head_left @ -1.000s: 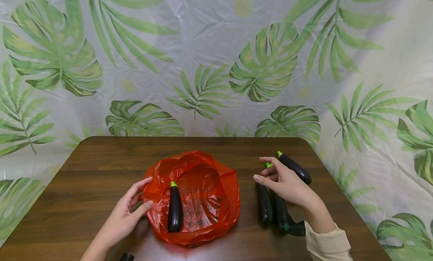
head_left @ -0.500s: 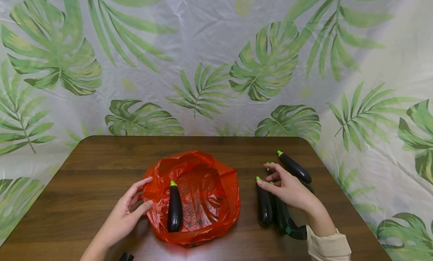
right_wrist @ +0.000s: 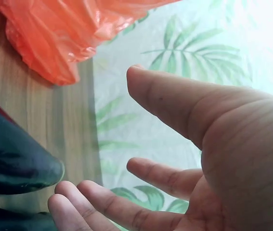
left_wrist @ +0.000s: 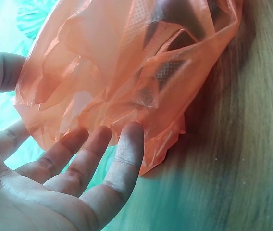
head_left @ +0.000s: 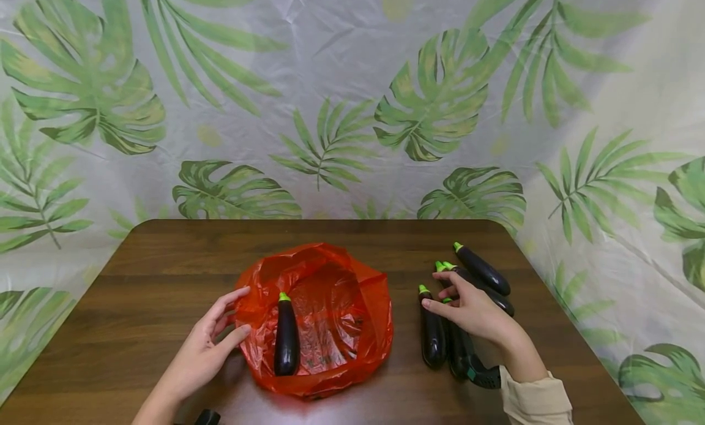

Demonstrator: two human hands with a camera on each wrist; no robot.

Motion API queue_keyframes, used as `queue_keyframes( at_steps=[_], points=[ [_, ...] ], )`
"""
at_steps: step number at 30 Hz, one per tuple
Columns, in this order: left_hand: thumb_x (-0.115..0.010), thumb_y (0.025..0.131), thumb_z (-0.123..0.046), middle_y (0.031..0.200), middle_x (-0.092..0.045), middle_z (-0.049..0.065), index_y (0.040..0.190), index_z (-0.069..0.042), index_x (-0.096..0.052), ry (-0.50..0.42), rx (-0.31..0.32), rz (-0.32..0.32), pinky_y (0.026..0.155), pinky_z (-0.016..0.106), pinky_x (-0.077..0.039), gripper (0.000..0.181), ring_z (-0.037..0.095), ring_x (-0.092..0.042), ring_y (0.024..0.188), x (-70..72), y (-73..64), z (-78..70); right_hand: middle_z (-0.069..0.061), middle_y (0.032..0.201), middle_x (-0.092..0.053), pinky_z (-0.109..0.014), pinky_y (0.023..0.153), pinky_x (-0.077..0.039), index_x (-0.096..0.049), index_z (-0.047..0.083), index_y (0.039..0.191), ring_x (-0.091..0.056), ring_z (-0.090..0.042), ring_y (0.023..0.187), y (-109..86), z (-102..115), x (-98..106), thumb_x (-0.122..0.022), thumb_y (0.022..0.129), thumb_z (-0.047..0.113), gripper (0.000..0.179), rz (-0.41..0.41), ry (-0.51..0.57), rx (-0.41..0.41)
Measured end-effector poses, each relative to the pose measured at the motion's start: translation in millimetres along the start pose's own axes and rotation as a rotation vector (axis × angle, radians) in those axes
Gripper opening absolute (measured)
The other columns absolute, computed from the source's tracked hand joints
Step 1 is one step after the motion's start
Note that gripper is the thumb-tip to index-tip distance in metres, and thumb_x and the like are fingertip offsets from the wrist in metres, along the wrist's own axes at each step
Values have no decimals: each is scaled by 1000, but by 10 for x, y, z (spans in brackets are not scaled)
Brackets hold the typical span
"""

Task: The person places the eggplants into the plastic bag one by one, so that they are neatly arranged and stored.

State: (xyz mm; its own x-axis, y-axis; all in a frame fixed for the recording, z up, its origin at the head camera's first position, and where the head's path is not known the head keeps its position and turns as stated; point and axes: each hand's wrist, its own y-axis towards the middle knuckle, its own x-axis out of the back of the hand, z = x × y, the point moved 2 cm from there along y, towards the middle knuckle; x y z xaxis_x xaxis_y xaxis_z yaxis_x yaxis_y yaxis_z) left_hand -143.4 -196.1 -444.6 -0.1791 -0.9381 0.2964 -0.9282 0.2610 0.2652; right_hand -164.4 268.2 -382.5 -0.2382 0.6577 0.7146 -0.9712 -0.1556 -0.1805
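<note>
A red plastic bag (head_left: pixel 330 327) lies spread with its mouth up in the middle of the table, and one dark eggplant (head_left: pixel 287 339) with a green stem rests inside it. At the bag's left rim my left hand (head_left: pixel 212 339) touches the plastic with spread, slightly bent fingers; in the left wrist view, fingertips (left_wrist: pixel 131 132) meet the thin film. My right hand (head_left: pixel 468 305) hovers over the eggplants on the right, thumb and fingers apart, nothing between them. Beneath and beside it lie several eggplants, one nearest the bag (head_left: pixel 433 333) and another farthest back (head_left: pixel 481 269), partly hidden by the hand.
The brown wooden table (head_left: pixel 165 272) has rounded far corners. A leaf-patterned curtain (head_left: pixel 341 106) hangs behind it and along the right side. Dark wrist-worn devices show near each wrist, the right one (head_left: pixel 484 376) beside the eggplants.
My right hand has drawn slightly back and to the right, uncovering more green stems. The left hand, the bag and the eggplant in it stay in place; the head view shifts slightly.
</note>
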Motion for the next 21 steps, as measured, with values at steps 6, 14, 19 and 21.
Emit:
queue_keyframes(
  at_steps=[6,14,19,21],
  points=[
    [-66,106,-6,154,-52,23,159,-8,-46,-19,26,13,89,19,-59,57,-9,-61,121,4,1,7,-24,129,-66,-45,89,-61,-44,2,157,-73,-34,113,37,-67,-21,-77,100,41,77,11,14,20],
    [-66,106,-6,153,-53,24,160,-8,-45,-24,32,16,87,21,-61,57,-7,-63,120,5,-2,12,-24,127,-66,-44,87,-61,-44,0,157,-73,-31,110,74,-109,-44,-79,98,40,79,15,13,23],
    [-66,106,-5,152,-54,24,160,-7,-45,-22,27,12,88,20,-60,57,-9,-62,121,3,-1,7,-24,126,-66,-42,84,-60,-45,0,156,-73,-30,108,87,-119,-46,-80,97,39,79,11,13,24],
    [-66,106,-5,152,-54,25,160,-7,-45,-21,27,12,89,19,-59,57,-9,-62,121,3,0,6,-24,125,-66,-42,84,-60,-45,0,156,-73,-30,107,93,-126,-48,-80,97,39,79,12,14,24]
  ],
)
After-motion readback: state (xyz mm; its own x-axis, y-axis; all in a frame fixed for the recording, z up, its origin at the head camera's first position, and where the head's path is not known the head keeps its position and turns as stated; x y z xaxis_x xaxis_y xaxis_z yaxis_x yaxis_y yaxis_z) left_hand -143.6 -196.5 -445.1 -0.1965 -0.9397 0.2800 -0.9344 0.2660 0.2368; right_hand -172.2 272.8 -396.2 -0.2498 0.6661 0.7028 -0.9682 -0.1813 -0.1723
